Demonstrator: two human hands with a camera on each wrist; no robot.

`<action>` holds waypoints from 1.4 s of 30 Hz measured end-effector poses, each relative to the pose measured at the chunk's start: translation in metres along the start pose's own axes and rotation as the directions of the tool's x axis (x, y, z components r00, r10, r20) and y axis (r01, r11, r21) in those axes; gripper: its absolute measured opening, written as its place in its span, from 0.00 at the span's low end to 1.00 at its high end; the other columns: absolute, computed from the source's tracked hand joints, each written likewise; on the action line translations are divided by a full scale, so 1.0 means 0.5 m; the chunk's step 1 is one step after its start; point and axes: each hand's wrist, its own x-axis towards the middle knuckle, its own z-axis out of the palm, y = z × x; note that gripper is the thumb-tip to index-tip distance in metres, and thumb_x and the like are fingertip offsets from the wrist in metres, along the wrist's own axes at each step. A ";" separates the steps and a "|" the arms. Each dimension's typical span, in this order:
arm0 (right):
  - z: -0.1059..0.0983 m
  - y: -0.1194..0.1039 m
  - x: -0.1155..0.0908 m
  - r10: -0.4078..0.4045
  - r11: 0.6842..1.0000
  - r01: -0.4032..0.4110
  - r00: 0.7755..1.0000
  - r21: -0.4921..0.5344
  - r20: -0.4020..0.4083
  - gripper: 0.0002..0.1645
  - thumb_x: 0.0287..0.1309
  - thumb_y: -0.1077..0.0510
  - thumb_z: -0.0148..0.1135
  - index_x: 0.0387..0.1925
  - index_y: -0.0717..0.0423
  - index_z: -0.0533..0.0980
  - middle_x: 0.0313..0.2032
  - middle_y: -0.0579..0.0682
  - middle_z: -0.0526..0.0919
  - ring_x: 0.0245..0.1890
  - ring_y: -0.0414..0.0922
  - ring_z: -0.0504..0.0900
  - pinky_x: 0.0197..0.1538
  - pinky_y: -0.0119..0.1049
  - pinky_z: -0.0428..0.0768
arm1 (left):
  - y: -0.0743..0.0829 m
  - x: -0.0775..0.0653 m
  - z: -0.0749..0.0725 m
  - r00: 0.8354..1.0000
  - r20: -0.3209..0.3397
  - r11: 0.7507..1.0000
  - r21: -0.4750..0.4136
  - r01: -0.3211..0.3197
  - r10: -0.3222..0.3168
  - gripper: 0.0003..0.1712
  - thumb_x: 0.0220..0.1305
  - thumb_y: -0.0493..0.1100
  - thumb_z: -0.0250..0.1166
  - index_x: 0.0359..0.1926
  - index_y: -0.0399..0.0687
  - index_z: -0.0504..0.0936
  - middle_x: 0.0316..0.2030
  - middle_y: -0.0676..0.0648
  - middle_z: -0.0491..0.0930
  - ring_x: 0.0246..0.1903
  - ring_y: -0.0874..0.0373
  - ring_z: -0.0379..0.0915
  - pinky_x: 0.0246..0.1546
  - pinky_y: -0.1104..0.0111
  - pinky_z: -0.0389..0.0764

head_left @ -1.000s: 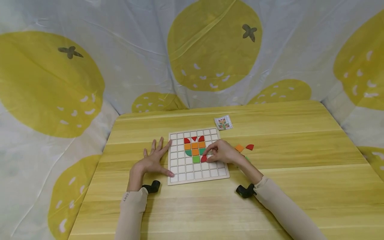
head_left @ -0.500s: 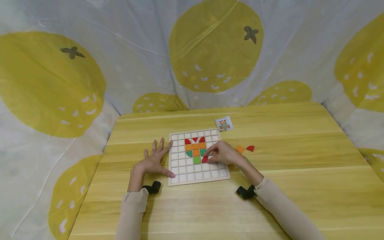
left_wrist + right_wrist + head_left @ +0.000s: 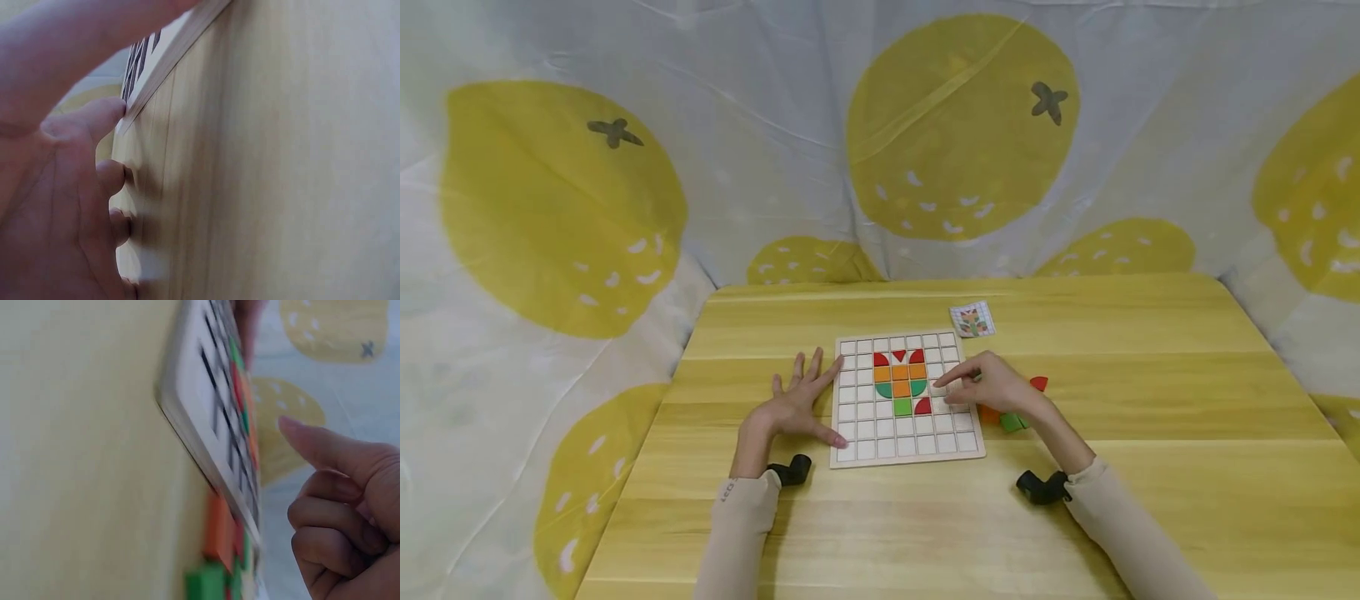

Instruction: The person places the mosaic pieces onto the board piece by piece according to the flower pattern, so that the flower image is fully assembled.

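Grip of right hand apart: thumb and index tips separated, nothing between, above the right side of the grid board. Red quarter-round lies on the board just left of those tips, beside a light green square. Left hand splayed, thumb on the board's near left corner, index at its left edge. Board sits left of centre on the tabletop, set in from the far edge. Loose green pieces and orange piece off board's right edge, partly hidden. Printed card beyond its far right corner.
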 end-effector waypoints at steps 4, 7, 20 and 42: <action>-0.060 0.022 -0.038 0.013 1.000 -0.013 0.997 0.008 -0.073 0.15 0.62 0.58 0.73 0.51 0.55 0.88 0.17 0.42 0.60 0.17 0.38 0.55 0.24 0.30 0.59 | 0.004 0.002 -0.002 1.000 0.000 1.000 0.001 0.002 -0.002 0.80 0.43 0.63 0.84 0.84 0.58 0.38 0.82 0.38 0.19 0.79 0.33 0.08 0.69 0.24 0.20; -0.103 0.048 -0.067 0.031 0.999 -0.029 0.993 0.023 -0.113 0.17 0.63 0.57 0.72 0.53 0.59 0.86 0.17 0.43 0.62 0.16 0.37 0.56 0.22 0.30 0.60 | 0.007 0.003 -0.004 1.000 -0.002 1.000 -0.001 0.000 0.000 0.80 0.43 0.62 0.84 0.84 0.58 0.38 0.82 0.38 0.20 0.79 0.33 0.08 0.69 0.24 0.20; -0.196 0.127 -0.115 0.128 0.992 -0.126 0.986 0.025 -0.106 0.23 0.60 0.57 0.74 0.55 0.62 0.84 0.19 0.42 0.63 0.20 0.37 0.58 0.25 0.32 0.59 | -0.002 -0.003 -0.005 1.000 -0.010 1.000 -0.009 -0.003 0.003 0.80 0.43 0.62 0.84 0.84 0.57 0.38 0.82 0.37 0.19 0.79 0.32 0.07 0.68 0.24 0.20; -0.086 0.085 -0.035 0.069 0.996 -0.074 0.990 -0.042 -0.123 0.17 0.60 0.58 0.75 0.49 0.62 0.87 0.16 0.43 0.62 0.19 0.39 0.59 0.26 0.30 0.60 | 0.002 -0.001 0.005 1.000 -0.014 1.000 -0.005 -0.009 0.009 0.80 0.43 0.62 0.84 0.84 0.56 0.38 0.82 0.37 0.20 0.79 0.32 0.09 0.69 0.23 0.21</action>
